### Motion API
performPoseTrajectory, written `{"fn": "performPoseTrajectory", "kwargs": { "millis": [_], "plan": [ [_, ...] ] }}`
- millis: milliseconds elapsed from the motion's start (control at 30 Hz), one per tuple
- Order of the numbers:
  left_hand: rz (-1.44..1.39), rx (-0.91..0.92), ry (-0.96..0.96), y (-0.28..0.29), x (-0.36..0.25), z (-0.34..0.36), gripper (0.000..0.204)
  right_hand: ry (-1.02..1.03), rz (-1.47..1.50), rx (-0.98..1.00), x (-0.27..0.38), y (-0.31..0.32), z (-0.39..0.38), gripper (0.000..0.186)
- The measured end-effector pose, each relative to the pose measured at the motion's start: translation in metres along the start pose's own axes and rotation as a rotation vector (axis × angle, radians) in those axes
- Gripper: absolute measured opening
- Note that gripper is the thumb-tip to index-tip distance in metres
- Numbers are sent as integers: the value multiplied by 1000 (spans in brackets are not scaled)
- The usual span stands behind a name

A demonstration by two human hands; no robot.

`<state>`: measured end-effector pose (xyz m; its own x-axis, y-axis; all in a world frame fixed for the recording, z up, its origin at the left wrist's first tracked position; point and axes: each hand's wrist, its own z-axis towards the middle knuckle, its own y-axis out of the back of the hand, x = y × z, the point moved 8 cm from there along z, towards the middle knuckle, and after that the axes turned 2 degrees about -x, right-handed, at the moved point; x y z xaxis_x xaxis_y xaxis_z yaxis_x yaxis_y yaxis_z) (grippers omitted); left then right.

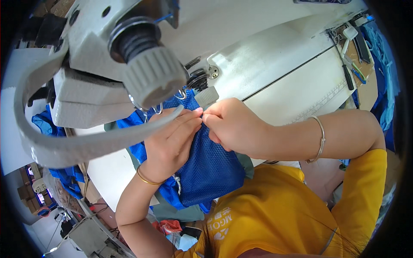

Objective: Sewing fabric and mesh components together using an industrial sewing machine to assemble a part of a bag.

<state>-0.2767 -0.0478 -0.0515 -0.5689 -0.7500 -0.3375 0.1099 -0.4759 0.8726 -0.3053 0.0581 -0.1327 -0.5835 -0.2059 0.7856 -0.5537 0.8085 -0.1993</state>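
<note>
Blue mesh fabric (215, 165) lies bunched under the sewing machine's head and drapes down over the table's near edge. A short white cord (177, 182) hangs from its lower part. My left hand (170, 142) rests over the cloth, fingers pressed together and gripping it near the needle area. Against those fingertips, my right hand (236, 127) is closed in a pinch on the upper edge of the same fabric. Whatever the right fingers hold beyond the cloth is hidden. The needle and presser foot are out of sight behind the machine's parts.
The white sewing machine (86, 99) looms at upper left, with a ribbed grey tension knob (155, 77) and a curved grey guard (86, 150) close above my left hand. Tools, including a black screwdriver (347, 77), lie at far right beside blue cloth (380, 64).
</note>
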Motion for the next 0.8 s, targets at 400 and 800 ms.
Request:
{"fn": "performPoseTrajectory", "kwargs": {
  "millis": [400,800],
  "plan": [
    [29,12,-84,-3,-6,3,20,1324,-1464,-292,11,-12,-79,41],
    [19,45,-85,-4,-5,1,23,1300,-1549,-258,7,-12,-79,42]
  ]
}}
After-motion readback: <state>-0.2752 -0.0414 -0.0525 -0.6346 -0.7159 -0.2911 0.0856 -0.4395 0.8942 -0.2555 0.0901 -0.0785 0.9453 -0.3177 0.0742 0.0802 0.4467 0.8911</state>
